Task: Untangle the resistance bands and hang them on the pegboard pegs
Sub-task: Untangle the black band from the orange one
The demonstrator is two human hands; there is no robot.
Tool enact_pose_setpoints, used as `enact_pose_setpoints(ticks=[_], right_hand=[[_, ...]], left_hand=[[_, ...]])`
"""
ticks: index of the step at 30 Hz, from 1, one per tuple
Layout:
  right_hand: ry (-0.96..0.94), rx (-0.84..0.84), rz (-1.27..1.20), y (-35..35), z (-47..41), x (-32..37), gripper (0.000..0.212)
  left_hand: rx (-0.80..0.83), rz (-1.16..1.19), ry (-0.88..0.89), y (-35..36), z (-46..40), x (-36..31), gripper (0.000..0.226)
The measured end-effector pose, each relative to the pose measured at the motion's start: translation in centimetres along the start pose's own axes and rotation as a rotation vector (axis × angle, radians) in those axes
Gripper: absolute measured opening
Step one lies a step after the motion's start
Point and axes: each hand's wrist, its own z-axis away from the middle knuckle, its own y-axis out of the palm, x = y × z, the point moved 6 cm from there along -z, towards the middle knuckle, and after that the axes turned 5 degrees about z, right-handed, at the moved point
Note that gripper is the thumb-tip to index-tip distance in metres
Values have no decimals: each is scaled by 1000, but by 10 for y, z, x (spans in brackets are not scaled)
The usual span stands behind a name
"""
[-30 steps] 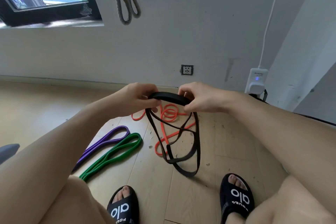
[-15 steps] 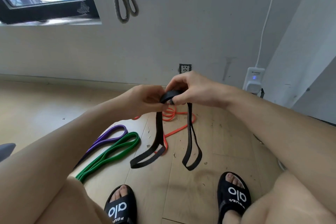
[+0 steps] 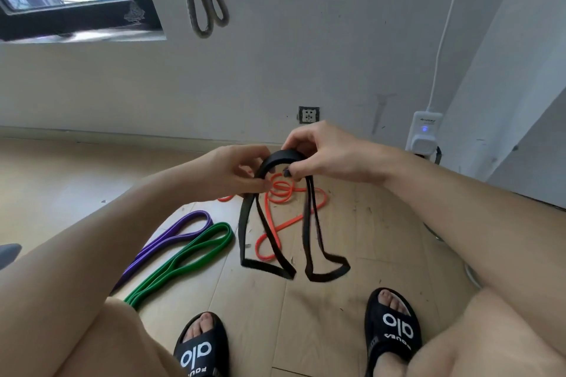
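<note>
**Holding the black band**

My left hand (image 3: 235, 171) and my right hand (image 3: 324, 153) both pinch the top of the black band (image 3: 245, 232). Its two loops hang down to the wood floor (image 3: 352, 300). The orange band (image 3: 284, 190) lies tangled behind it. The purple band (image 3: 183, 226) and green band (image 3: 196, 251) lie side by side on my left.
</note>
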Motion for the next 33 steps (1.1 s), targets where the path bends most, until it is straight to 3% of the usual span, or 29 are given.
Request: enact_pose_setpoints(ticks=[11, 20, 25, 33], right_hand=[[-52, -133, -120, -10, 0, 9, 26], [8, -140, -154, -10, -4, 11, 42], [12, -154, -241, -7, -5, 16, 38], [31, -149, -296, -4, -4, 22, 29]], left_hand=[[-80, 96, 35, 4, -8, 0, 14], [-103, 205, 38, 9, -14, -7, 16], [-141, 258, 79, 11, -14, -13, 20], [-202, 241, 112, 11, -16, -19, 7]])
